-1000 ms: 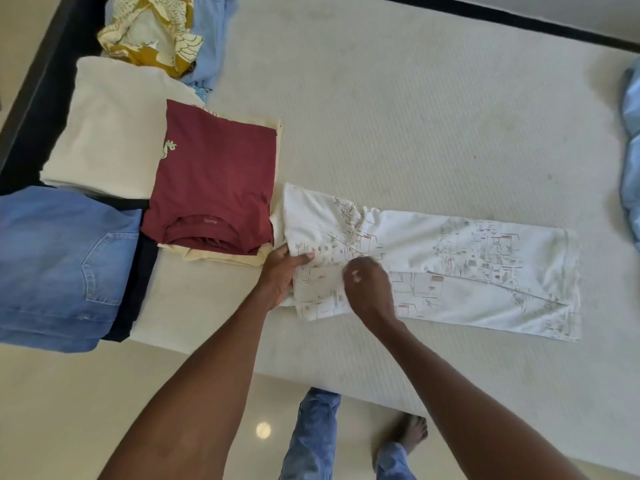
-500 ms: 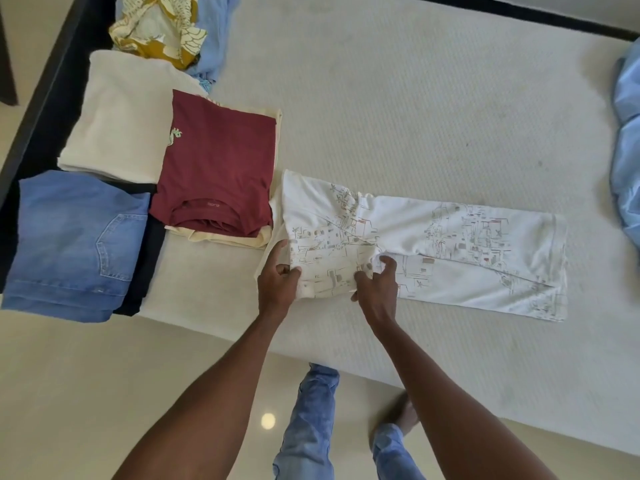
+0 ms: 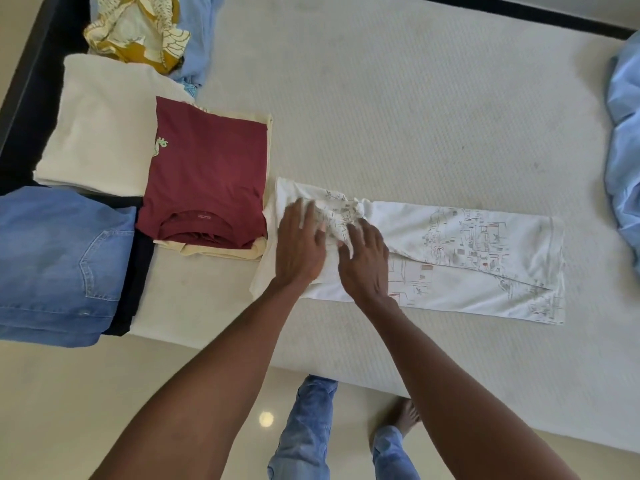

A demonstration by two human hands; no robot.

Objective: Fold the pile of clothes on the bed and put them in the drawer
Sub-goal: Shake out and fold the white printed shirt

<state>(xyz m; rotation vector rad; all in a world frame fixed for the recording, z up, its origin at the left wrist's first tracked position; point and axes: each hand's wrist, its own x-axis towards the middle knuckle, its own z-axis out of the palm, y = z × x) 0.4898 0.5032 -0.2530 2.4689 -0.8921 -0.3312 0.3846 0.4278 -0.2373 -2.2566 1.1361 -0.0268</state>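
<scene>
Folding is mid-step on the white printed garment (image 3: 450,258), a long thin cotton strip with fine line drawings that lies flat on the ribbed cream bed (image 3: 381,116), its crumpled near end just beside the maroon T-shirt (image 3: 207,178). Both grips are loose, holding nothing: the left hand (image 3: 299,249) and right hand (image 3: 365,263) press flat with spread fingers on that bunched end. The next move likely calls for smoothing it, then bringing one end over the other. Left of the maroon T-shirt sit folded denim jeans (image 3: 59,261) and a cream towel (image 3: 104,133).
</scene>
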